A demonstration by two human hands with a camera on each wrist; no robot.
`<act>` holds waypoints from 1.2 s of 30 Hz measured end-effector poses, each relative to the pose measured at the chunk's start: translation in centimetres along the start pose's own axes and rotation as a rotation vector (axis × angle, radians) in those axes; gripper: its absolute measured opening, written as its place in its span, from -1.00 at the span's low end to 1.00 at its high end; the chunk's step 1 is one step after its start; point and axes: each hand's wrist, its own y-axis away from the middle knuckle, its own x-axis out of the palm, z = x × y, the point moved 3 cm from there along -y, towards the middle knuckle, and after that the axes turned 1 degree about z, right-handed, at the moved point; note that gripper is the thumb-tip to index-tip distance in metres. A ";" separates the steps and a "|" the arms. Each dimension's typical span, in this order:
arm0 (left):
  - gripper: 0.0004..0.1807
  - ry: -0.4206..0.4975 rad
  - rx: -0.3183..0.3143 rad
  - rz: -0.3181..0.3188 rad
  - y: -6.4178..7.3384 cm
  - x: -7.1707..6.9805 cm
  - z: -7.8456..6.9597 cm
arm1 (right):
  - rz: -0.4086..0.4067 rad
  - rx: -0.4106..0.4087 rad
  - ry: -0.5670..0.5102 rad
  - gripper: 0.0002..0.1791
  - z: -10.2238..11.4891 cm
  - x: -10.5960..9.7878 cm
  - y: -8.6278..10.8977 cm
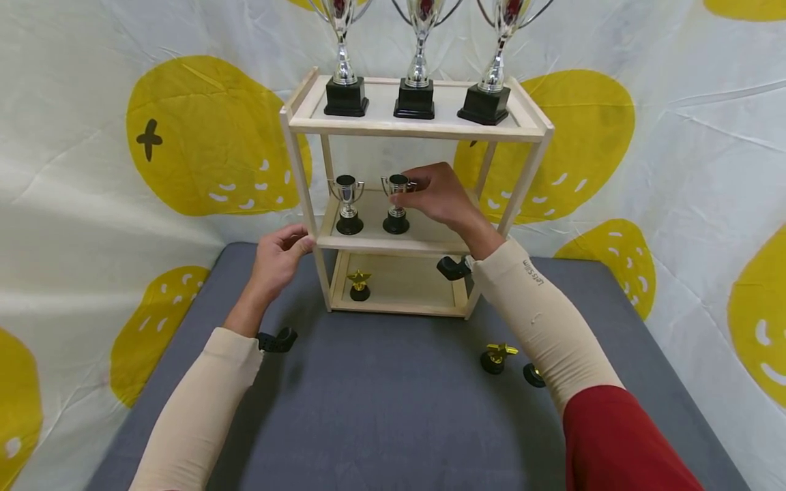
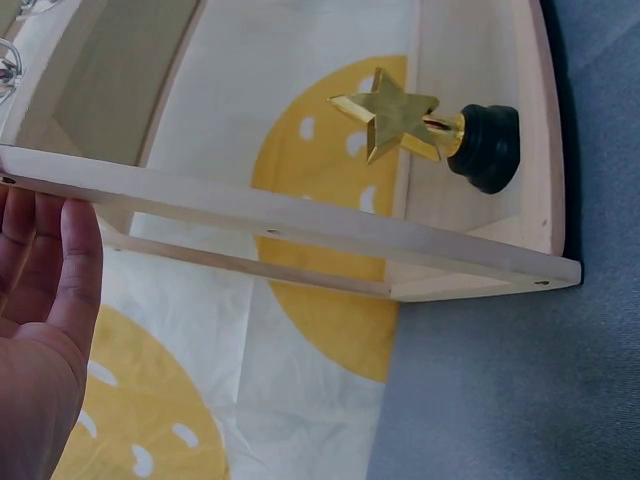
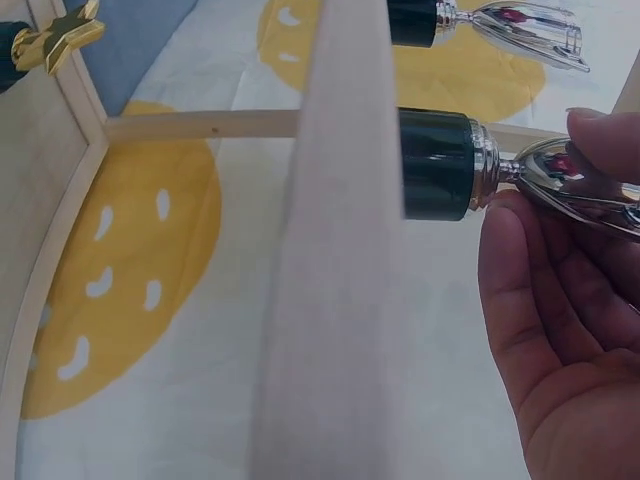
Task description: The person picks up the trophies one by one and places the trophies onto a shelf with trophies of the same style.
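Note:
On the middle level of a pale wooden shelf (image 1: 393,243), my right hand (image 1: 439,194) pinches a small silver trophy cup (image 1: 396,198) between thumb and fingers. In the right wrist view the cup's black base (image 3: 437,165) is right at the shelf board. A matching silver cup (image 1: 348,204) stands upright to its left. My left hand (image 1: 279,258) touches the shelf's left front post (image 2: 200,200) with its fingertips. Below, a gold star trophy (image 1: 359,285) on a black base stands at the left of the bottom level.
Three large silver trophies, including a middle one (image 1: 416,88), stand on the top level. A gold star trophy (image 1: 496,357) and another small trophy (image 1: 533,375), partly covered by my right sleeve, are on the grey table (image 1: 381,402). A patterned curtain (image 1: 67,136) hangs behind.

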 end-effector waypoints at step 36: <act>-0.62 0.012 -0.007 -0.002 0.1 0.0 -0.3 | -0.109 -0.010 0.024 -0.67 0.2 -1.8 4.5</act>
